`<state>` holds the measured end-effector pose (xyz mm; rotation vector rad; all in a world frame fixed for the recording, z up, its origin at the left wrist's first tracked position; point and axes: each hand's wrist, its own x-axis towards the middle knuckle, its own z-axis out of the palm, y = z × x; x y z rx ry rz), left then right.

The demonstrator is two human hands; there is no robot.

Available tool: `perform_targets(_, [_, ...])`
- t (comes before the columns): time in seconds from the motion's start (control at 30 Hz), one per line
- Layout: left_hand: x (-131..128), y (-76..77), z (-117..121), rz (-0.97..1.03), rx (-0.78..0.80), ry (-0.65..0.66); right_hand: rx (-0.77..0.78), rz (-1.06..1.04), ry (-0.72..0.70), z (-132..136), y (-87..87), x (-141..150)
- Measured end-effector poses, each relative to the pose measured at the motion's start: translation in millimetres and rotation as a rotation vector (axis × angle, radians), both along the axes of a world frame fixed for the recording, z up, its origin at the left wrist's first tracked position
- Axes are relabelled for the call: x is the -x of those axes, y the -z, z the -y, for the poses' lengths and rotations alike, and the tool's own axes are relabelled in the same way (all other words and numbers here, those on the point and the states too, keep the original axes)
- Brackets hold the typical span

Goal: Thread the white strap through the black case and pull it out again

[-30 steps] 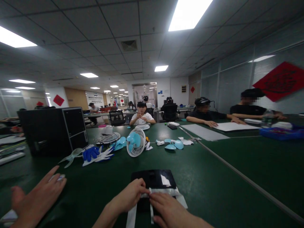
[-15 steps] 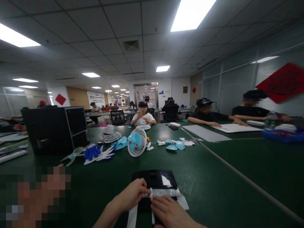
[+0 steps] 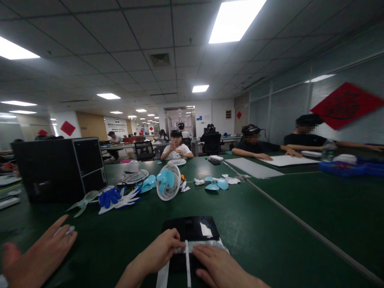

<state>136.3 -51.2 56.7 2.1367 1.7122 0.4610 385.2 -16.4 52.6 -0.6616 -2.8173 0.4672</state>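
Note:
A flat black box (image 3: 192, 228) lies on the green table (image 3: 270, 224) right in front of me. Across its near edge lies a clear plastic packet (image 3: 207, 244), and white strips (image 3: 187, 264) hang down from it toward me. My left hand (image 3: 163, 250) pinches the packet's left end with thumb and fingertips. My right hand (image 3: 220, 266) lies over the packet's right part, fingers stretched and pressing it onto the box.
Another person's hand (image 3: 39, 256) rests on the table at my far left. Farther back are blue-and-white gloves (image 3: 112, 197), a small white fan (image 3: 168, 182), loose blue fan blades (image 3: 217, 184) and a black computer case (image 3: 60, 168). Several people sit across the table.
My right hand has slid further over the packet and now covers its right end. My left hand keeps its pinch. The view has shifted slightly.

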Motion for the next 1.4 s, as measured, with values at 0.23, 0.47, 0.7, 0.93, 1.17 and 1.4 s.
perform_targets(0.23, [-1,-8.0,-1,-0.035,0.036,0.181,-0.046,-0.028,0.116,-7,-5.5,-7])
perform_targets(0.47, [2,-18.8,6,0.02,0.075,0.131,-0.072,0.043,0.219,-27,-13.4,-25])
perform_targets(0.7, [11,-12.8,0,0.041,0.113,0.113,-0.031,0.07,0.203,-41,-15.0,-35])
perform_targets(0.93, [23,5.0,-9,0.089,0.115,0.076,0.003,0.037,0.173,-41,-16.8,-36])
perform_targets(1.17, [25,0.7,-9,0.113,0.154,0.057,0.034,-0.025,0.177,-38,-18.9,-36])
perform_targets(1.4, [26,-4.4,-8,0.154,0.193,0.058,0.115,-0.03,0.182,-38,-27.5,-38])
